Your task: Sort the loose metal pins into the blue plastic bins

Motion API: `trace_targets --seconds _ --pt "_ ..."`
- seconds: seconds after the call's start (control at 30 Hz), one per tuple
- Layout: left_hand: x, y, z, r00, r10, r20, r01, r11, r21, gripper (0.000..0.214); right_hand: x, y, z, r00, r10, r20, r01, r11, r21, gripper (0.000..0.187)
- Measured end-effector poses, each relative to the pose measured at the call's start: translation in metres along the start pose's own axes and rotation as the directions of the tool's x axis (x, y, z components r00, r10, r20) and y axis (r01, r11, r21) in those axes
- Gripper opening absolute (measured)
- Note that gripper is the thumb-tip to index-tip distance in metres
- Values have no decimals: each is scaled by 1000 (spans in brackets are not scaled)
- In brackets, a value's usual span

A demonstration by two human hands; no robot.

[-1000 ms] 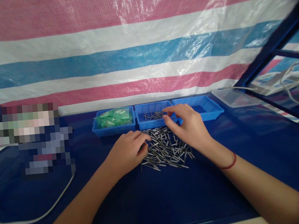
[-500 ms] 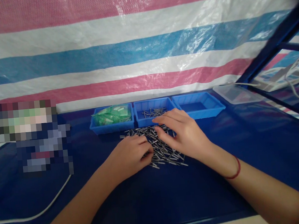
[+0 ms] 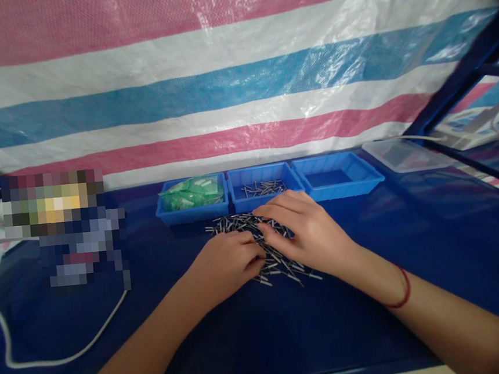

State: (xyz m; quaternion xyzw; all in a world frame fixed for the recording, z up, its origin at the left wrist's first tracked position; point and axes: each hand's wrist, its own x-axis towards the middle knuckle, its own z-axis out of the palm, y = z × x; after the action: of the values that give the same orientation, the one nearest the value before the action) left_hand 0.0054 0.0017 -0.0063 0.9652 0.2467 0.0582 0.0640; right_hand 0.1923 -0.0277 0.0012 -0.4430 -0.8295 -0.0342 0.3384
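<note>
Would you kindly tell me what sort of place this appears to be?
It looks like a workbench, perhaps in a small workshop: a pile of thin metal pins lies on a dark blue tabletop, with three blue bins in a row behind it and striped sheeting beyond.

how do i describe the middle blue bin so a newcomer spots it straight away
On the dark blue table, at the foot of the striped sheet, find the row of three blue bins. The middle bin stands just beyond the heap of loose metal pins. It alone shows such pins inside; the left bin holds green plastic packaging.
</note>
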Motion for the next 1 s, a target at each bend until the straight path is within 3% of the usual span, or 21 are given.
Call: trace_targets --seconds 0.23,0.4,0.63,0.87,1.0 --pt "4 12 1 990 -133 51 132 991 24 18 -3 -4 6 999 -36 40 36 999 16 16" --pt "4 14 1 986 -149 73 146 988 49 19 -3 -4 7 999 -34 41 34 999 12 16" --pt "0 1 -7 978 -190 -85 200 970 137 20 -2 -3 6 993 25 113 -22 999 -28 19" --pt "1 -9 -9 956 -224 -192 188 964 -186 15 -3 1 13 969 98 225 -113 992 53 17" --pt "3 -4 -3 902 -314 -298 178 896 -407 9 -2 -1 14 970 132 205 -168 970 173 17"
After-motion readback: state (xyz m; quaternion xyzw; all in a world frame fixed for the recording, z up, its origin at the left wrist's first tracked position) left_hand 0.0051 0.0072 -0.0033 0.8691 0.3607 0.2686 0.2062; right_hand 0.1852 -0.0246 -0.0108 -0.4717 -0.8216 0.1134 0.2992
